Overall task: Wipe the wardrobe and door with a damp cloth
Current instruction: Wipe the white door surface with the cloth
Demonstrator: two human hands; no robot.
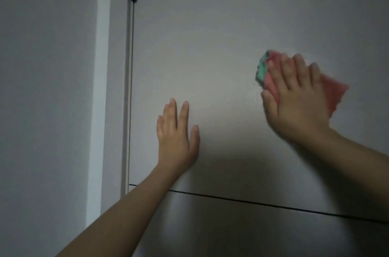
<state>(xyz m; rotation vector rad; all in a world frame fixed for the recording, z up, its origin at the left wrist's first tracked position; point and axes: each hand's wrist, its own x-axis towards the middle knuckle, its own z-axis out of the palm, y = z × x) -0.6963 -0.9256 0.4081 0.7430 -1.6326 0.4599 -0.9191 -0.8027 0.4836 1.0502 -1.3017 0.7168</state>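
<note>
**Wiping a wardrobe panel: right hand working, left hand bracing**

I see my right hand (294,96) laid flat over a pink cloth (334,96) with a green edge, pressing it against the pale wardrobe panel (210,25). The fingers (284,67) lie straight and slightly spread across the cloth; the thumb sits along its lower left side. Whether any finger curls round an edge I cannot tell, since the hand is blurred. The cloth lies on the upper right part of the panel, and a faint wet glint shows just left of it.

My left hand (176,134) rests open against the same panel, lower and well apart from the cloth, fingers straight and close together, thumb held out.

A dark seam (252,202) runs across below both hands, dividing this panel from the one beneath. At left, a narrow vertical gap (131,88) with a dark fitting at its top separates the panel from a lighter strip (101,88).

I judge the wiping step to be under way on this panel. The next move calls for even, flat pressure and overlapping passes toward the unwiped area at left, then below the seam.
</note>
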